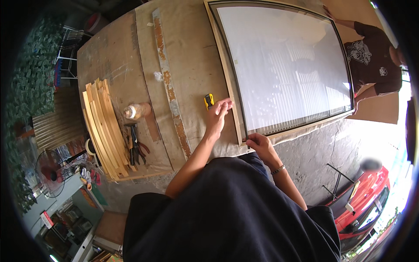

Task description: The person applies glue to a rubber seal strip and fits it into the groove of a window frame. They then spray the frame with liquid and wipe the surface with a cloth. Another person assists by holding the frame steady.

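A large wooden frame (231,83) lies on the covered table, with a white, glossy panel (288,65) inside it. A thin black strip (240,105) runs along the panel's left side down to the near corner. At that corner my right hand (264,148) is closed, its thumb and fingers pinching the strip's end. My left hand (217,120) is open, fingers stretched toward the frame's left bar, with nothing in it. Just beyond that hand lies a small yellow and black tool (209,101), which looks like a tape measure; its lower part is partly hidden.
On the table (187,56) lie a long worn metal strip (166,78), a plastic bottle (136,111), pliers (140,148), a hammer (132,142) and stacked wooden slats (102,126). A co-worker (371,61) stands at the frame's right side, hands at its edge. A red vehicle (362,201) stands at lower right.
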`<state>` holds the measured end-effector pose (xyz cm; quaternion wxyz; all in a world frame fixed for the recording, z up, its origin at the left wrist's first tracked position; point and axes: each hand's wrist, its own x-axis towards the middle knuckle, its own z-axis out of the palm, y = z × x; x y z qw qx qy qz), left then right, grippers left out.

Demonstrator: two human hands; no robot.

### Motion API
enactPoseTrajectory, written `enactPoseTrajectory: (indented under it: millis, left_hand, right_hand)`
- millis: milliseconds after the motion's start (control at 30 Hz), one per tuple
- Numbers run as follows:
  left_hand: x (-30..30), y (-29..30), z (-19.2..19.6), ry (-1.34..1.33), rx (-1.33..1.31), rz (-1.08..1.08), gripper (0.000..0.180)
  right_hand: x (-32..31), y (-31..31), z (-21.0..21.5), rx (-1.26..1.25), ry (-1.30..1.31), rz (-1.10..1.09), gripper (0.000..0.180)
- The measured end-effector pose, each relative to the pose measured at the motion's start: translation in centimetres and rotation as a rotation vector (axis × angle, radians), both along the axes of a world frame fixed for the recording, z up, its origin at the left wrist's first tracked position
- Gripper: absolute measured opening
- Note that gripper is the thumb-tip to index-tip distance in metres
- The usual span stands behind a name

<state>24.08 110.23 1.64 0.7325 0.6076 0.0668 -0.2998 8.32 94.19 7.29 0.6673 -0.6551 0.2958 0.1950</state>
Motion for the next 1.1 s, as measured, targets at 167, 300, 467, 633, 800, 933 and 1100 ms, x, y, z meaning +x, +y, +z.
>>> enactPoseTrajectory:
  millis: [167,300,467,633,800,933,1100]
  left_hand:
    - [-0.1,-2.1,0.2,0.308,-0.341,-0.067,0.051]
    - [0.2,-2.7,1.4,0.362,-0.537,-0.102,0.059]
    - [-0.3,-1.7,3.5,0.327,-0.654,-0.130,0.058]
    - [-1.7,-0.1,7.0,0.124,-0.739,-0.137,0.049]
    - [-3.1,0.0,11.5,-0.010,-0.893,-0.140,0.041]
    - [-5.7,-0.3,15.1,-0.150,-0.885,-0.151,0.037]
    - [-12.2,-1.5,18.4,-0.233,-0.849,-0.142,0.037]
  right_hand:
    - [0.2,-0.6,3.2,0.113,0.027,0.044,0.020]
    - [-0.3,-1.1,4.7,0.284,0.041,0.055,0.022]
    - [-2.2,-1.1,5.2,0.555,-0.041,-0.026,0.026]
    - [-3.2,-0.6,5.3,0.917,-0.206,-0.028,0.029]
    - [-3.3,0.8,5.6,1.222,-0.378,0.125,0.032]
    - [-5.0,1.2,5.9,1.374,-0.484,0.249,0.032]
    - [-10.3,0.2,6.6,1.405,-0.560,0.299,0.033]
